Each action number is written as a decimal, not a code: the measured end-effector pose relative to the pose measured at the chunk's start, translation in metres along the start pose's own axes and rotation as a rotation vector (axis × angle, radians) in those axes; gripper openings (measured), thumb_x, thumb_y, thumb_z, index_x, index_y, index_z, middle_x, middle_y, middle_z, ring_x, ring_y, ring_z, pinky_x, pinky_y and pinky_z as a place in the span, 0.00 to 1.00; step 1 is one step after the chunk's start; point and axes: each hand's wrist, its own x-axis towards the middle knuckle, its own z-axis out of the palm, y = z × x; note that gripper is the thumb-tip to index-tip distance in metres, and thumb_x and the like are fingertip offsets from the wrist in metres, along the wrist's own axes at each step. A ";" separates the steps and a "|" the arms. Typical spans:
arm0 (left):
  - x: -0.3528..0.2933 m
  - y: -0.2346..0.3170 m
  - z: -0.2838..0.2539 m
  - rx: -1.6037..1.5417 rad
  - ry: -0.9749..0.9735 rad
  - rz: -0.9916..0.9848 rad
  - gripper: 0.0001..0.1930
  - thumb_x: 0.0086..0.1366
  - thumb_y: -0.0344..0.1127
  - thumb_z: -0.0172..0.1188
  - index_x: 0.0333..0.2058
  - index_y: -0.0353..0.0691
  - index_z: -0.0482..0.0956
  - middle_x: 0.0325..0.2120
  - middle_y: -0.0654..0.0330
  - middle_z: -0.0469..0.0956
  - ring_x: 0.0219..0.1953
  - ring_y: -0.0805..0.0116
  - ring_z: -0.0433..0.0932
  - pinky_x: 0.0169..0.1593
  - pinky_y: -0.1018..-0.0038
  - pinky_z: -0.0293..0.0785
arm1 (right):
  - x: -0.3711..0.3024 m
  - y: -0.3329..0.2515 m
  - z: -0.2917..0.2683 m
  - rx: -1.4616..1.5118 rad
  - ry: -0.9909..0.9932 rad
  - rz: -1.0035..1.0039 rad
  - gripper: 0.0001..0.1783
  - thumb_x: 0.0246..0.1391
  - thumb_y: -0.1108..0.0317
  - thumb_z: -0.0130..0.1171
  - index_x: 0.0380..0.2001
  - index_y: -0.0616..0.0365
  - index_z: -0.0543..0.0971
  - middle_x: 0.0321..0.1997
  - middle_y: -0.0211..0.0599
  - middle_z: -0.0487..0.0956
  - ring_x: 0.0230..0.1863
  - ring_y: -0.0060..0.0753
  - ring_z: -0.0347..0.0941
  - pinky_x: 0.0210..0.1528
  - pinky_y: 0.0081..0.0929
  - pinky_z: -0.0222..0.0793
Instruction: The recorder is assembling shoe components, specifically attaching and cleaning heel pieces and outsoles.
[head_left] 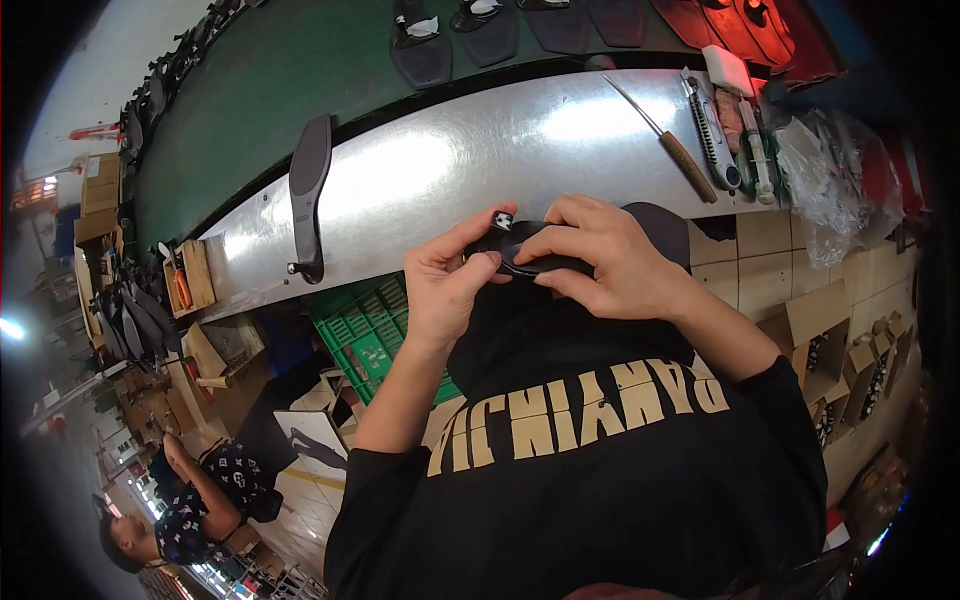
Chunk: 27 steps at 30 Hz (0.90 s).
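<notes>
Close to my body, at the near edge of the metal bench, both hands grip a black shoe (663, 232) with a dark flat sole. My left hand (440, 285) pinches its narrow end between thumb and fingers. A small black-and-white piece (503, 220) shows at that fingertip. Bent over the middle of the shoe, my right hand (620, 265) presses its fingers on the black surface, thumb beneath. Its wide end sticks out behind my right wrist. Another dark sole (310, 185), with a shiny tip at its near end, lies on the bench to the left.
On the metal bench (400, 170) at right lie a wooden-handled awl (685, 165), a utility knife (712, 135) and a syringe (757, 155). Several soles rest on the green belt (250, 90). A green crate (365, 335) stands below. A person (215, 490) works at lower left.
</notes>
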 end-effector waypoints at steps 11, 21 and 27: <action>0.002 0.006 0.005 0.033 0.048 -0.041 0.20 0.57 0.17 0.53 0.49 0.30 0.78 0.50 0.49 0.77 0.43 0.70 0.80 0.36 0.79 0.83 | -0.006 0.006 0.016 -0.037 0.061 0.059 0.14 0.38 0.66 0.70 0.31 0.49 0.79 0.29 0.32 0.70 0.34 0.36 0.70 0.36 0.33 0.61; 0.001 0.022 0.011 -0.169 0.046 -0.145 0.20 0.67 0.28 0.48 0.58 0.36 0.71 0.50 0.54 0.76 0.40 0.76 0.79 0.35 0.79 0.83 | -0.010 0.001 0.015 -0.154 0.185 -0.149 0.17 0.38 0.67 0.71 0.35 0.53 0.81 0.32 0.36 0.75 0.30 0.37 0.72 0.33 0.30 0.63; 0.002 0.011 -0.005 0.036 -0.063 -0.326 0.15 0.70 0.32 0.46 0.51 0.36 0.76 0.36 0.64 0.78 0.33 0.82 0.76 0.31 0.83 0.76 | -0.015 0.002 0.015 -0.154 0.281 -0.020 0.10 0.43 0.70 0.68 0.30 0.55 0.77 0.24 0.31 0.76 0.24 0.34 0.71 0.30 0.30 0.61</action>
